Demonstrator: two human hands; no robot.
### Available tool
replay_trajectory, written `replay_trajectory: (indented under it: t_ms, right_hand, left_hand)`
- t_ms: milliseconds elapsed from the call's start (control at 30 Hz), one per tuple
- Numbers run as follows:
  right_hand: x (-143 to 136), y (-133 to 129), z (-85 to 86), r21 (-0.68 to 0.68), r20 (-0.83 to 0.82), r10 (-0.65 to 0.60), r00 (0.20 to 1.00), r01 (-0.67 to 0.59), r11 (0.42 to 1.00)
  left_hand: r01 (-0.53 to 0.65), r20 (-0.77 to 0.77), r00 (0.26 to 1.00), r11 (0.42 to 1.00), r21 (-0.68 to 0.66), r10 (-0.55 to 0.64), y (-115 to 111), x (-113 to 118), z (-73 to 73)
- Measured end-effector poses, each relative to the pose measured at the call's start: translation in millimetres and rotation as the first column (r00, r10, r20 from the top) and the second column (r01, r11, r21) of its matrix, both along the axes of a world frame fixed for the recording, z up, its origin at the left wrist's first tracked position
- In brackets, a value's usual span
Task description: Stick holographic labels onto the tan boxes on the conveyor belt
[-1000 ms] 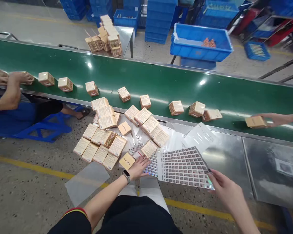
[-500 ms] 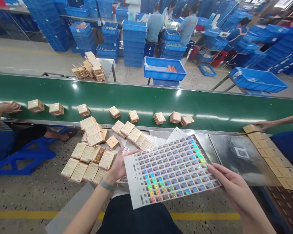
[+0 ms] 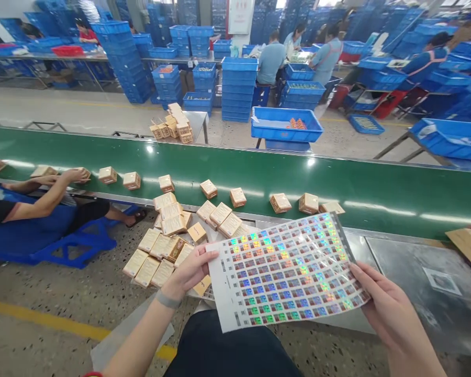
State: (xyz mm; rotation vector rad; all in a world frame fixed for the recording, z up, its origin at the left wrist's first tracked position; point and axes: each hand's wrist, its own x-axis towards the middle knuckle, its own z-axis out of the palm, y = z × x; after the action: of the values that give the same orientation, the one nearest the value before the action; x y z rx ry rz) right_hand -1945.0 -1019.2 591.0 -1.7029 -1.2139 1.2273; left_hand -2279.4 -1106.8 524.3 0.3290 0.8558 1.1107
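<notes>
A white sheet of shiny holographic stickers (image 3: 286, 272), set in rows, is held tilted above my lap. My left hand (image 3: 190, 269) pinches its left edge, the thumb on top and the fingers partly hidden beneath. On the opposite edge, my right hand (image 3: 382, 298) grips the sheet with its thumb on the upper face; the other fingers are mostly out of sight underneath. Close to my left hand lie several small cream-and-brown cardboard boxes (image 3: 149, 269), grouped at the table edge, some stacked. A plain tan box (image 3: 197, 232) sits among them.
A green conveyor belt (image 3: 396, 183) crosses in front, carrying spaced-out small boxes (image 3: 209, 188). At left, another person's hands (image 3: 73, 175) touch boxes on the belt. A metal tabletop (image 3: 404, 267) lies to my right. Beyond the belt stand blue crates (image 3: 286, 125) and seated workers.
My view has swung left, so the surroundings appear farther right. My left thumb has come over the sheet's edge. The sheet bends more, and its rainbow glints have shifted.
</notes>
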Motion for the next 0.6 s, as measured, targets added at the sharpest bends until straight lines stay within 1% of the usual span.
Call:
replay_trajectory:
  t_ms: [67,100,133,167,233,267,300,333,367,400,467,500,533,567,600]
  right_hand:
    - [7,1,-14.1,-0.078,0.04,0.04,0.998,-0.037,0.996]
    - [10,1,-20.7,-0.118,0.09,0.075,0.993,-0.064,0.991]
    - [12,1,-26.4,-0.124,0.177,0.118,0.977,-0.097,0.987]
    - [12,1,-30.8,-0.103,0.286,0.157,0.945,-0.133,0.986]
    - [5,1,-34.5,-0.002,0.479,0.195,0.856,-0.221,0.975]
    - [-3,1,-33.5,0.057,0.528,0.206,0.824,-0.277,0.959]
    - [-13,1,-30.9,0.104,0.537,0.235,0.81,-0.34,0.935]
    - [-27,2,-27.0,0.129,0.505,0.304,0.808,-0.418,0.899]
    - [-42,4,-22.4,0.141,0.44,0.402,0.803,-0.504,0.852]
    - [-58,6,-17.8,0.149,0.355,0.521,0.777,-0.597,0.789]
    - [-87,10,-10.6,0.169,0.157,0.735,0.66,-0.751,0.639]
    - [-99,12,-8.5,0.17,0.061,0.803,0.593,-0.798,0.578]
    - [-108,12,-7.5,0.162,-0.033,0.838,0.545,-0.824,0.543]
    - [-114,12,-7.4,0.148,-0.12,0.842,0.526,-0.829,0.539]
    - [-118,11,-7.9,0.132,-0.197,0.822,0.534,-0.817,0.562]
  left_hand:
    - [-0.094,-0.038,0.995,0.996,-0.001,0.094,-3,8,3.3]
    - [-0.138,-0.067,0.988,0.99,-0.001,0.137,-3,11,5.8]
    - [-0.165,-0.096,0.982,0.986,0.0,0.165,-3,14,8.8]
    - [-0.18,-0.125,0.976,0.984,0.004,0.179,-2,17,12.3]
    - [-0.171,-0.174,0.97,0.985,0.014,0.17,1,20,19.8]
    - [-0.158,-0.195,0.968,0.987,0.023,0.16,3,22,23.5]
    - [-0.142,-0.215,0.965,0.989,0.038,0.147,6,24,26.9]
    - [-0.117,-0.234,0.964,0.991,0.058,0.127,10,25,29.9]
    - [-0.078,-0.251,0.963,0.993,0.086,0.098,15,27,32.5]
    - [-0.022,-0.266,0.962,0.993,0.12,0.054,20,27,34.6]
    - [0.119,-0.299,0.953,0.976,0.183,-0.06,32,27,37.8]
    - [0.187,-0.328,0.938,0.961,0.204,-0.113,38,26,39.1]
    - [0.235,-0.378,0.915,0.947,0.218,-0.14,43,23,40.4]
    - [0.259,-0.456,0.88,0.938,0.229,-0.132,47,20,42.1]
    - [0.257,-0.557,0.827,0.935,0.243,-0.082,50,16,44.3]
